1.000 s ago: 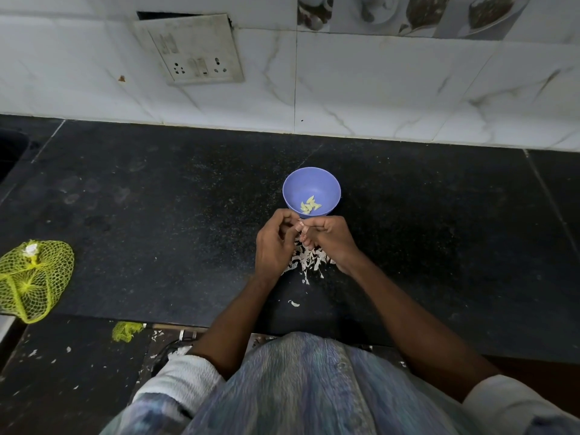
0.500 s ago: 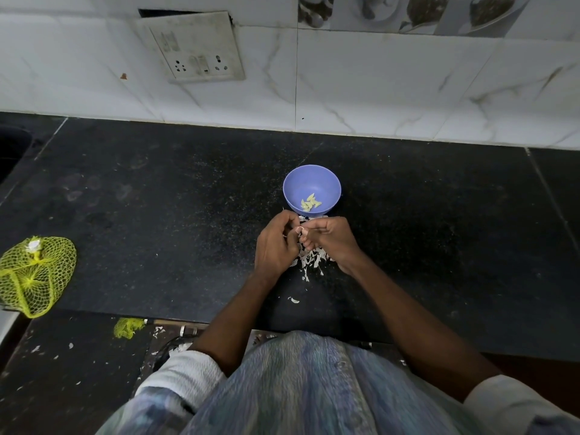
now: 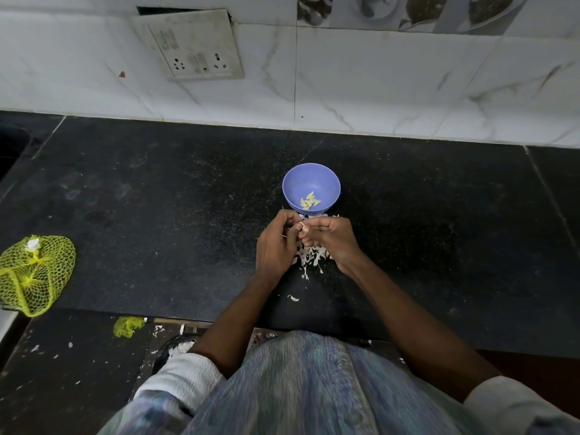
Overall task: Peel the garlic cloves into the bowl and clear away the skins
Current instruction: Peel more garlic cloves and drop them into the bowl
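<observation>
The garlic clove (image 3: 302, 226) sits at the meeting point of both hands, just in front of the bowl (image 3: 311, 187); only a small pale part of it shows between the fingertips. The left hand (image 3: 276, 243) has its fingers curled inward, with the tips pinching the clove from the left. The right hand (image 3: 334, 240) is likewise curled, its thumb and forefinger closed on the clove from the right. Neither hand shows spread fingers.

The bowl, blue-violet and round, stands upright on the black countertop (image 3: 157, 215), just beyond the hands. Several peeled cloves (image 3: 310, 200) lie together on its near inner wall. A pile of white skins (image 3: 310, 259) lies on the countertop directly under and between the hands; one loose skin fragment (image 3: 293, 297) lies apart, nearer the front edge.

The countertop has open surface to the left and right of the bowl and behind it up to the tiled wall (image 3: 376, 89). The front edge runs just before the person's torso. A yellow mesh bag (image 3: 34, 274) lies well apart at the left, near that edge. A switch plate (image 3: 191, 45) is mounted on the wall above.
</observation>
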